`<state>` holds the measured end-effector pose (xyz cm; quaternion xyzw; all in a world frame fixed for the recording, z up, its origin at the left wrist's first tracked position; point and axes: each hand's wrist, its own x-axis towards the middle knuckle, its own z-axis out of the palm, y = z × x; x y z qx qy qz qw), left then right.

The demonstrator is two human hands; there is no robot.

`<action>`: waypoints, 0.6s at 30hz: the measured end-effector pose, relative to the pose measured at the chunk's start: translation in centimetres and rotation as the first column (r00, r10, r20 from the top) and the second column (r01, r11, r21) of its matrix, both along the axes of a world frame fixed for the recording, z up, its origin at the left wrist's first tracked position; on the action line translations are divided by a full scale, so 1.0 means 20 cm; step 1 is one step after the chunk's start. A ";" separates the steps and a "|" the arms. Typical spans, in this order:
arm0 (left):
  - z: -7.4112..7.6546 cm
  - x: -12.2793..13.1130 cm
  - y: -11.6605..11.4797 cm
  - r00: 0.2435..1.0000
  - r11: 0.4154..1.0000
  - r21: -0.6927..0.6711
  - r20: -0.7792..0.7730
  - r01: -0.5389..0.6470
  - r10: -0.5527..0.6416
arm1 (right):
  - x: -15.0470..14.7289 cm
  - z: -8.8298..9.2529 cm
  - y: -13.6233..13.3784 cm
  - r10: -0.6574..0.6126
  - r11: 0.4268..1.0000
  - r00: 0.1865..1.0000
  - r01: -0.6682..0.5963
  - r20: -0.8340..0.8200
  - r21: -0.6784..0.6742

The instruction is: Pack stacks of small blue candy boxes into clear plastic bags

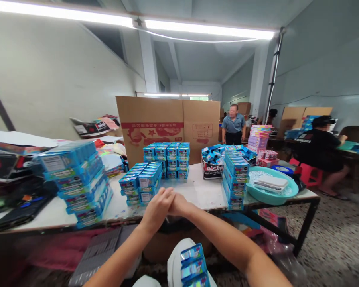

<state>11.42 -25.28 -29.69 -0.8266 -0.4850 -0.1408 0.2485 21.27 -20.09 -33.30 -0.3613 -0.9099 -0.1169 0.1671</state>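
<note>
My left hand and my right hand are pressed together at the table's front edge. Their fingers are closed; whatever may be between them is hidden. Just behind them stands a short stack of blue candy boxes, with a taller block of the same boxes further back. On my lap, over white trousers, rests a row of blue candy boxes. A leaning stack of wrapped blue boxes stands to the left, and another stack, marked "CARAMELO", to the right.
A large carton walls off the table's back. An open display carton holds loose blue boxes. A turquoise basin with small pale pieces overhangs the right end. One person stands behind; another sits at right.
</note>
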 end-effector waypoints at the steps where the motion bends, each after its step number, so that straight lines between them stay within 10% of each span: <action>1: 0.01 -0.03 0.01 1.000 1.000 -0.006 0.002 -0.024 0.024 | 0.01 0.00 -0.03 0.052 0.999 0.998 -0.051 0.042 -0.016; 5: 0.04 -0.10 0.06 0.996 0.990 -0.110 -0.030 -0.090 0.087 | 0.15 -0.01 -0.14 0.275 0.939 0.950 -0.298 0.145 0.173; 8: 0.02 -0.11 0.08 0.999 0.982 -0.184 -0.003 -0.039 0.039 | 0.28 0.00 -0.12 0.123 0.924 0.992 -0.110 -0.011 0.366; 12: -0.04 -0.03 0.07 0.996 0.974 -0.212 -0.018 0.081 -0.087 | 0.39 -0.02 -0.03 -0.204 0.979 0.979 0.203 0.011 0.029; 18: -0.22 0.00 0.03 0.999 0.948 -0.318 0.037 0.005 0.007 | 0.44 -0.19 -0.02 -0.267 0.891 0.929 0.340 0.256 -0.302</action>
